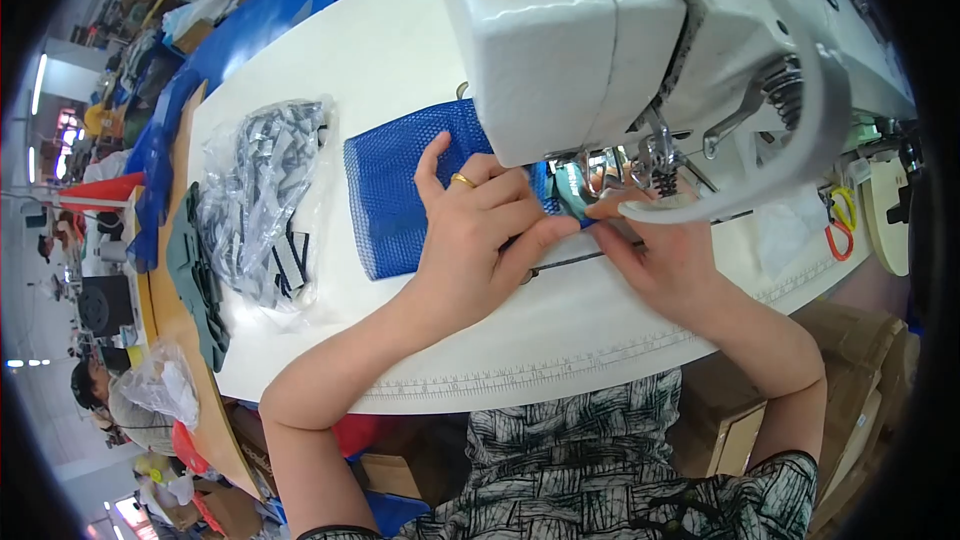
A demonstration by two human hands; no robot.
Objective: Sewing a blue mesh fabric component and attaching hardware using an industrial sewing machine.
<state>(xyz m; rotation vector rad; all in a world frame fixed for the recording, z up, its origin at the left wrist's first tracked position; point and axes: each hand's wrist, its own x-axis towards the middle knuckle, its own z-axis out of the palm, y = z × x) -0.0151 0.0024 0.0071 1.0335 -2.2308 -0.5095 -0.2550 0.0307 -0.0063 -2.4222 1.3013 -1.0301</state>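
A blue mesh fabric piece (390, 200) lies on the white sewing table (280, 350), its right end under the white sewing machine (540, 60). My left hand (480, 230) is on the mesh, a ring on one curled finger, the little finger raised, the thumb pinching at the fabric's edge just left of the presser foot. My right hand (655, 255) grips the edge beside the metal presser foot (610, 170); its fingertips are partly hidden by the machine and its curved white guard (750, 200). A thin dark strip runs along the table under my hands.
A plastic bag of dark pieces (255, 200) and green fabric (195, 280) lie at the left. Red-and-yellow scissors (840, 225) sit at the right. Blue plastic (250, 20) is beyond the table. Another person (105, 390) is at the lower left. Cardboard boxes (850, 360) stand below right.
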